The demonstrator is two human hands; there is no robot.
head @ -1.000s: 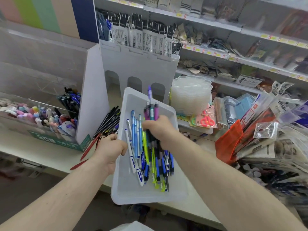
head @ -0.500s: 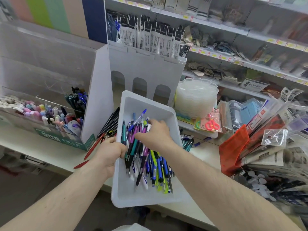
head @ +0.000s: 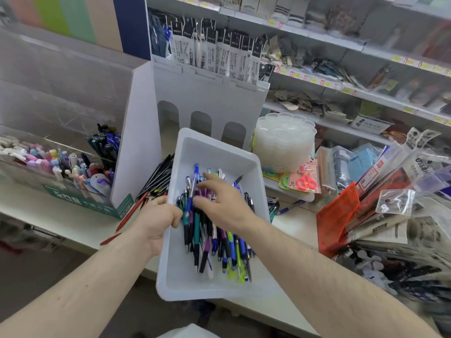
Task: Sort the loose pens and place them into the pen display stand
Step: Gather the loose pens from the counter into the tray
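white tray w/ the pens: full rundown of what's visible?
The white tray is a shallow rectangular bin, plastic by its look, with a rolled rim and rounded corners. It is held tilted in front of the pen display stand. The left hand grips its left rim; the right hand reaches into the loose pens piled inside.

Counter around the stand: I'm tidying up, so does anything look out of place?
Yes. Two red pens lie loose by the white stand; one pokes over the counter edge. More pens lie right of the tray.

One tray (head: 185,286), two hands, three stand arches (head: 200,123).
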